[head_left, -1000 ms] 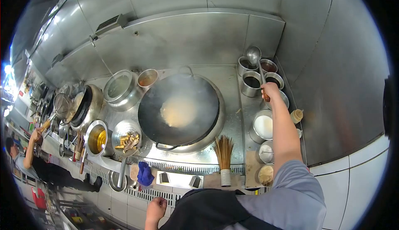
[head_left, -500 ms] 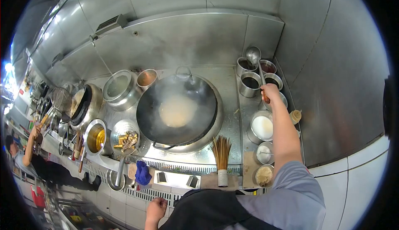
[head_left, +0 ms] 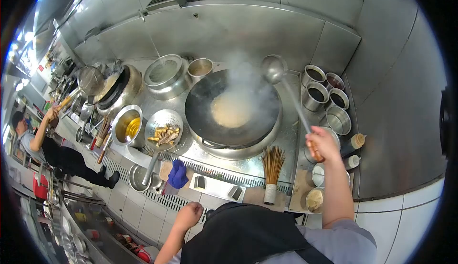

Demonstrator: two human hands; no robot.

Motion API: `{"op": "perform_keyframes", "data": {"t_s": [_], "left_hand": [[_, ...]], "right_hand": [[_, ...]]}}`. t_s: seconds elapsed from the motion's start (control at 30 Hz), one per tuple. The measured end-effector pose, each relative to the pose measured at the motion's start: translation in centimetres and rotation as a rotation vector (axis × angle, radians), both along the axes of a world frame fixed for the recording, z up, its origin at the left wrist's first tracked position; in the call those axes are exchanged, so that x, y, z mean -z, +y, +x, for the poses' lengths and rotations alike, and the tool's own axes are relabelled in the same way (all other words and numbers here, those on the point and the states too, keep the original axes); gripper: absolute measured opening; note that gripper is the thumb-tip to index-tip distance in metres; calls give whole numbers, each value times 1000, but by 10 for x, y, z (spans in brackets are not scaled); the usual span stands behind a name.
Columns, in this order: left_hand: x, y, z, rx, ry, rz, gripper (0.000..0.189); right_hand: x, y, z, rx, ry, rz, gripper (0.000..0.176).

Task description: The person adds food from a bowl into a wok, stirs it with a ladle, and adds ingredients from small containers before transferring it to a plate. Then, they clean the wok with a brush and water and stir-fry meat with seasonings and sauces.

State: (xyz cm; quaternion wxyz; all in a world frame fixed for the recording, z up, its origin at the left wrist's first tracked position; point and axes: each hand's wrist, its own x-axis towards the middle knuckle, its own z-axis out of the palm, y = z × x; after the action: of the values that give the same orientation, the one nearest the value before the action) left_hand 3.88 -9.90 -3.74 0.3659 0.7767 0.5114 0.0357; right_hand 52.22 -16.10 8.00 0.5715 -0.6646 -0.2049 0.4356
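Note:
My right hand (head_left: 322, 143) is wrapped round the wooden handle of a long metal ladle (head_left: 274, 69). The ladle's bowl hangs at the right rim of a large black wok (head_left: 202, 118). Steam rises from the cloudy pale liquid (head_left: 230, 110) in the wok and partly veils it. My left hand (head_left: 190, 215) is curled closed low in front of my apron, with nothing visible in it. Nearest to it are the stove's front edge and a crumpled blue cloth (head_left: 177, 174).
Left of the wok stand a perforated strainer (head_left: 162, 117) with browned pieces and a pot of yellow oil (head_left: 118, 129). A bamboo brush (head_left: 273, 168) stands in front. Sauce pots (head_left: 316, 97) and a squeeze bottle (head_left: 354, 142) line the right side. A co-worker (head_left: 45, 140) stands far left.
My right hand has brought the ladle from above the sauce pots leftward to the wok's rim. The camera view has shifted, and more steam hangs over the wok. My left hand stays low and curled.

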Motion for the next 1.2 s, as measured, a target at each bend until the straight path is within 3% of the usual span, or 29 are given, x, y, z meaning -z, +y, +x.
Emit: {"op": "perform_keyframes", "data": {"t_s": [0.03,0.1,0.17,0.3,0.37,0.4,0.43,0.5,0.53,0.6,0.63,0.7,0.77,0.9,1.1,1.2], "left_hand": [[1,4,1,20,-36,-8,18],[5,12,-1,63,-74,44,18],[8,20,-2,85,-98,57,17],[-1,30,-11,60,-71,27,17],[2,31,-22,69,-21,21,17],[4,32,-25,68,-9,25,18],[5,33,-28,71,5,29,18],[5,34,-31,85,-14,28,19],[2,35,-29,84,-6,14,19],[0,37,-29,100,2,0,19],[3,39,-28,108,-13,28,19],[4,40,-27,149,-33,49,20],[0,44,-23,106,-7,25,20],[-10,44,-19,68,-10,-5,20],[-8,45,-7,111,17,-1,20],[-11,44,1,114,1,8,20]], "right_hand": [[9,8,-11,-92,70,-1,37],[31,30,-49,-91,13,-169,32],[49,43,-99,-175,-199,-280,31],[49,29,-111,-346,-144,-183,32],[51,18,-115,-267,-721,-89,36],[12,19,-115,-300,-236,-205,37],[22,17,-96,-323,138,-84,35],[15,19,-110,-279,-311,-180,32],[20,19,-107,-273,-315,-177,32],[37,17,-100,-115,201,3,27],[36,16,-95,-103,191,8,27],[34,5,-88,20,-93,-11,17],[35,-6,-65,184,-96,84,13],[24,-19,-6,354,-358,-141,16],[53,-21,52,395,-441,-289,12],[55,-22,52,384,-256,-202,8]]}}
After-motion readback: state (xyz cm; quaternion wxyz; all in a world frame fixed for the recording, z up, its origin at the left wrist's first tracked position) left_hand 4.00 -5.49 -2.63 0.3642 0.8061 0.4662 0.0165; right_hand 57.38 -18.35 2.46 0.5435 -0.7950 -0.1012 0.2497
